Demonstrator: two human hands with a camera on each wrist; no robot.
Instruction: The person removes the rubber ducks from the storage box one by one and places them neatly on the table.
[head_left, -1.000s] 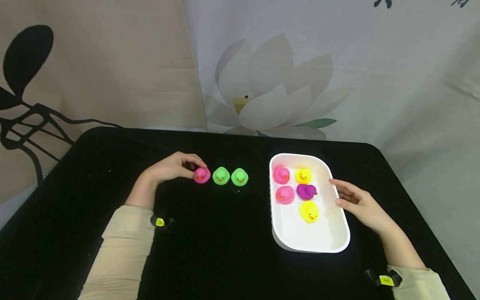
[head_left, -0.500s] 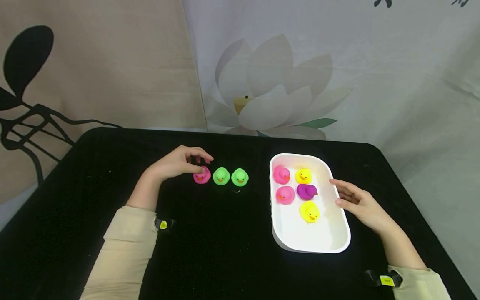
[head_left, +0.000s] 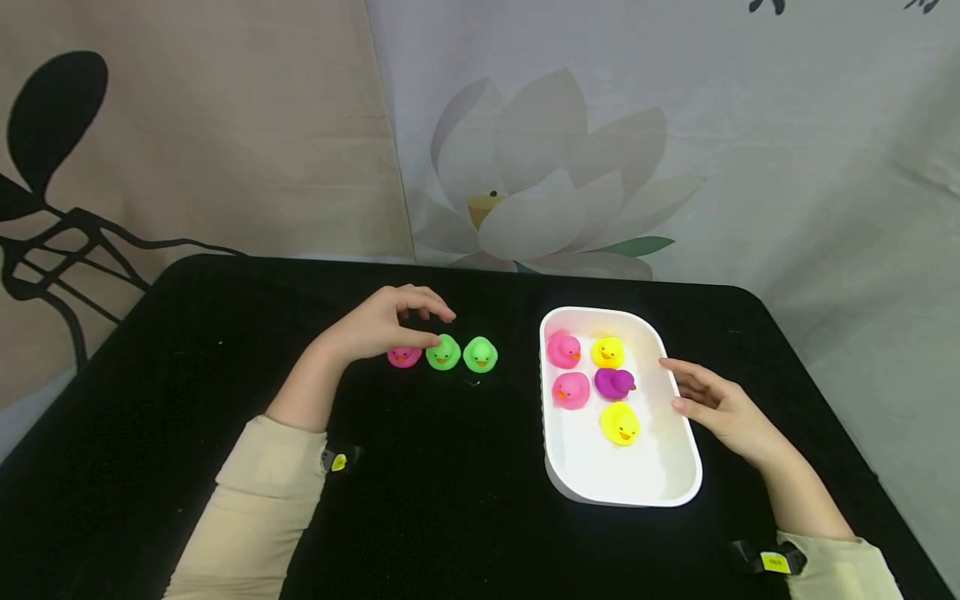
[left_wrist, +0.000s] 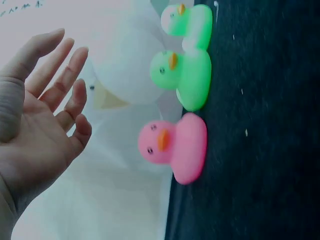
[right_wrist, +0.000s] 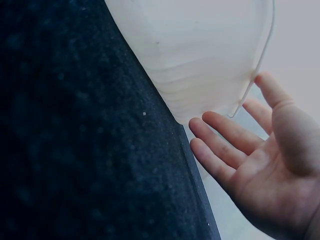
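Observation:
My left hand point(head_left: 386, 323) hovers over a row of rubber ducks with its fingers spread and holds nothing. In the left wrist view a pink rubber duck point(left_wrist: 172, 147), a green rubber duck point(left_wrist: 185, 77) and a second green rubber duck point(left_wrist: 192, 27) stand in line on the black cloth, apart from the hand. My right hand point(head_left: 723, 408) rests its relaxed fingertips on the right rim of a white tray point(head_left: 652, 475). Inside the tray are two pink ducks point(head_left: 571, 390), two yellow ducks point(head_left: 619, 423) and a purple duck point(head_left: 614, 384).
A black cloth point(head_left: 450, 500) covers the table. Behind it hangs a pale curtain point(head_left: 810, 167) with a printed lotus flower. A dark printed chair shape point(head_left: 67, 250) shows on the curtain at the left.
My left hand has let go of the pink duck at the left end of the row, lifted, and moved right over the green ducks. The right hand and tray have stayed put.

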